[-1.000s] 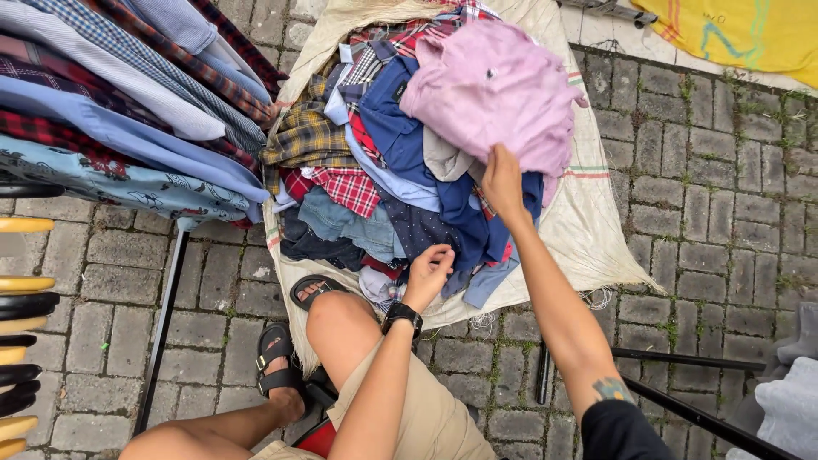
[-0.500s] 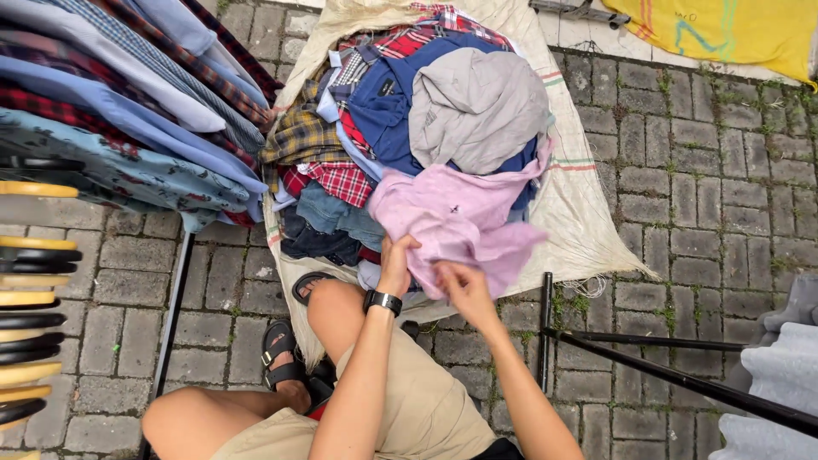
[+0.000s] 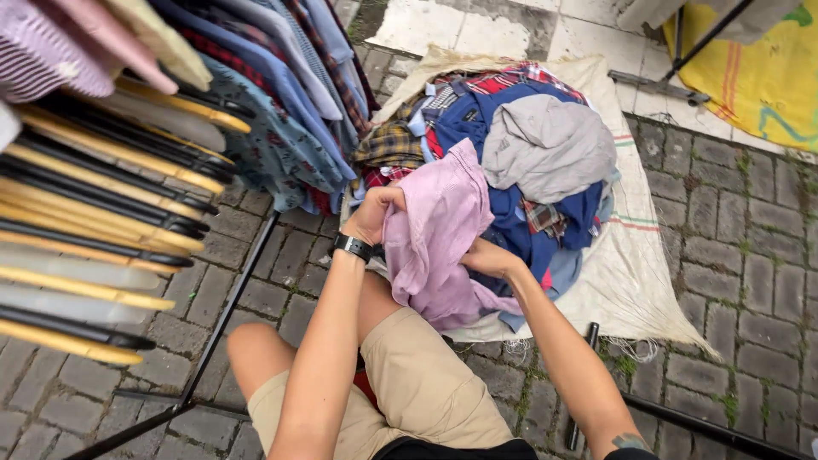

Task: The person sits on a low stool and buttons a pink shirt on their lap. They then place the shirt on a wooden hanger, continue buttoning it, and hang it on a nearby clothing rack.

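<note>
Gripping the pink shirt — left hand is clamping fabric, right hand seemingly too, fingers partly hidden — its hanging end might be snagging the clothes pile.

I see grey brick paving; a white woven sack sheet lies flat on it, a heap of clothes piled on top.

Soft even daylight, near hangers blurred
</note>
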